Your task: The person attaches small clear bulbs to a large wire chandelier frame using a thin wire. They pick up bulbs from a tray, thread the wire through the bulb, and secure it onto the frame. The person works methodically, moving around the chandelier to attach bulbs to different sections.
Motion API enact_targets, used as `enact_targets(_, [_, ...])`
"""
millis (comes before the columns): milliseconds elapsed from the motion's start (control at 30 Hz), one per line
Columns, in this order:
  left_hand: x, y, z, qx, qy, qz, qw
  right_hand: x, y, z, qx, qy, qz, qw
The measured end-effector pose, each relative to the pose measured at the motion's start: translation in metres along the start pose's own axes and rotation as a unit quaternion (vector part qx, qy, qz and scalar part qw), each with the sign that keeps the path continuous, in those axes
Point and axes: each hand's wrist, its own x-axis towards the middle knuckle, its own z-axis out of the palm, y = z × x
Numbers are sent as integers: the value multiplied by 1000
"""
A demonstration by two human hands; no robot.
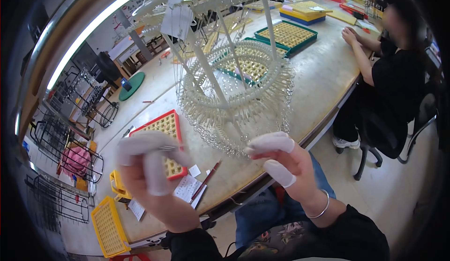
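My left hand (149,174), with white finger cots on thumb and fingers, is raised near the camera and pinches a thin metal pin between fingertips. My right hand (286,165), also in finger cots and with a silver bangle on the wrist, reaches to the lower rim of a tall round white rack (234,85) whose rings are crowded with small hanging pieces. Its thumb and forefinger are pinched at the rack's bottom edge; what they hold is too small to tell. A red tray (165,139) of yellow cells lies on the table behind my left hand.
Green trays (286,36) and yellow-blue trays (302,11) lie on the long pale table (323,73). A person in black sits at the right (393,78). Yellow crates (108,226) and black wire racks (61,167) stand at left. A red pencil (206,180) lies near the table edge.
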Motion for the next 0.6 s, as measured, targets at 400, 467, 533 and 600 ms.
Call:
enact_targets(400, [-29,-25,23,-83,-418,-213,879,-28,-26,-15,2,51,258,965])
enact_targets(467, [-29,-29,20,-210,-374,-313,847,-28,-23,-25,17,34,242,969])
enact_targets(533, [-21,-30,18,-241,-351,-332,842,-29,-15,-37,34,15,224,974])
enact_targets(600, [-17,-40,15,-294,-313,-322,844,-32,-8,-44,59,11,208,976])
